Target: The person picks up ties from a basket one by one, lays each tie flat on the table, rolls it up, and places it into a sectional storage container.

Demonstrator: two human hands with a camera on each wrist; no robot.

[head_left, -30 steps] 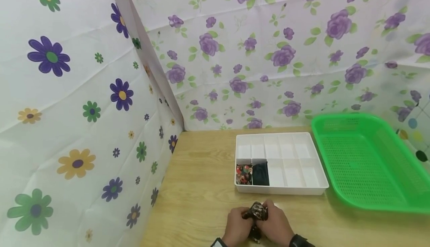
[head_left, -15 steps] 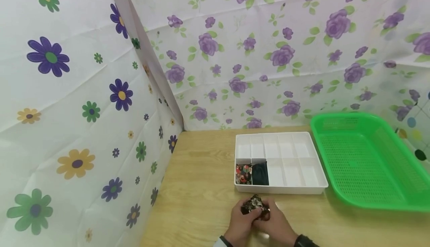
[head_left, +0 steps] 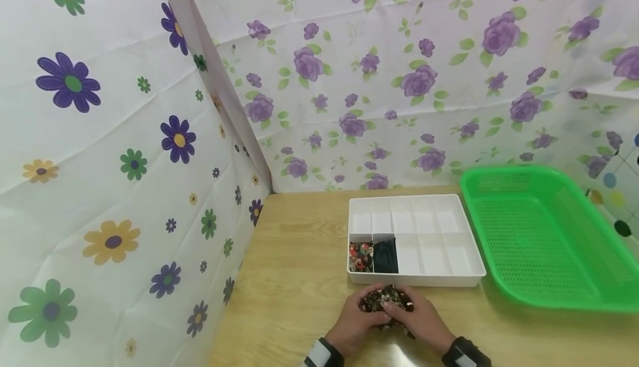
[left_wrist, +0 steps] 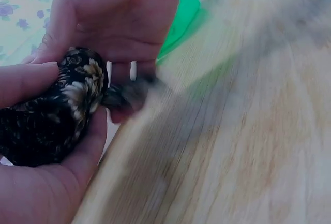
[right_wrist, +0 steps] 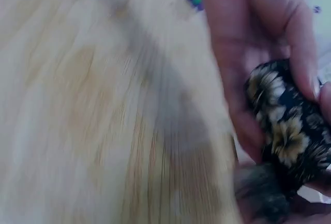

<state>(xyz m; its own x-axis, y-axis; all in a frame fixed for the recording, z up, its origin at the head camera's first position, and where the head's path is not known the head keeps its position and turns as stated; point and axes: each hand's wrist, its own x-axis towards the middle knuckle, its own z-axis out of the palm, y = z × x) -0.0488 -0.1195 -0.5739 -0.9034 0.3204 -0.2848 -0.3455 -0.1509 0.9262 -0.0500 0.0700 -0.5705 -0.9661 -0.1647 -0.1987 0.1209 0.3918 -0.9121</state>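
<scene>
A crumpled, partly rolled piece of black floral cloth (head_left: 383, 300) is held between both hands, just in front of the white divided tray. On its left side, my left hand (head_left: 349, 320) grips it. The right hand (head_left: 424, 321) pinches the other side, thumb lying over the fabric. Cream and tan flowers show on the thick bundle of cloth (left_wrist: 77, 89) in the left wrist view, where a loose end is blurred. The right wrist view shows the same cloth (right_wrist: 287, 131) rolled up between fingers of both hands.
The white divided tray (head_left: 416, 279) stands behind the hands. Its front-left compartments hold a folded red-patterned cloth (head_left: 361, 257) and a dark teal cloth (head_left: 385, 256). A green perforated basket (head_left: 529, 295) sits to the right. Flowered sheets hang behind and at left.
The cloth has been turned and bunched between the hands, from a narrow hanging bundle to a wider roll. Both hands have shifted slightly, and the wrists stand further apart.
</scene>
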